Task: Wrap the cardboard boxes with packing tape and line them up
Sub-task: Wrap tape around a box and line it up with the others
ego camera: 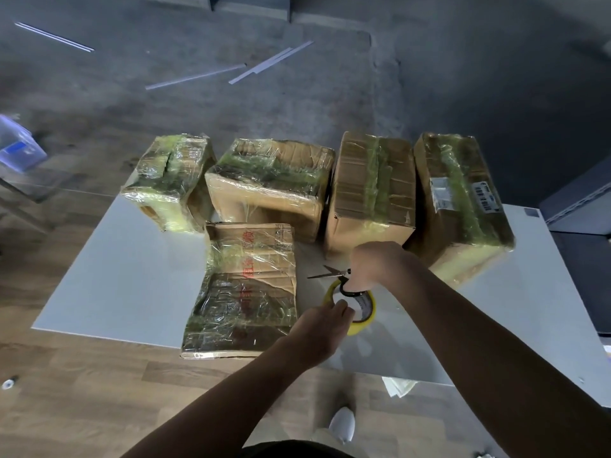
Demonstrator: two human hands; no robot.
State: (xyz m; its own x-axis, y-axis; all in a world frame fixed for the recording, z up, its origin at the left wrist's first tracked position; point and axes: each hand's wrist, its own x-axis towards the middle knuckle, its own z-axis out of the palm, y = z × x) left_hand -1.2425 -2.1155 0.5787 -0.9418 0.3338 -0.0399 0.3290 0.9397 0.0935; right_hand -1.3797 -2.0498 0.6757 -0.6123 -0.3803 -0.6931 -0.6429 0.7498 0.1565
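Observation:
Several tape-wrapped cardboard boxes stand on the white table (125, 279). A row along the far edge holds a small box (168, 180), a wider box (271, 183), a tall box (373, 190) and a box with a barcode label (463, 200). A flat box with red print (244, 292) lies nearer, in front of the row. My left hand (324, 328) grips the yellow tape roll (360, 315) just right of that flat box. My right hand (377, 266) holds black-handled scissors (330, 274) above the roll, blades open and pointing left.
A clear plastic bin (20, 143) sits at the far left on the floor. Thin white strips (271, 61) lie on the grey floor beyond the table. A dark cabinet (582, 206) stands at the right. My white shoe (342, 424) shows below the table's front edge.

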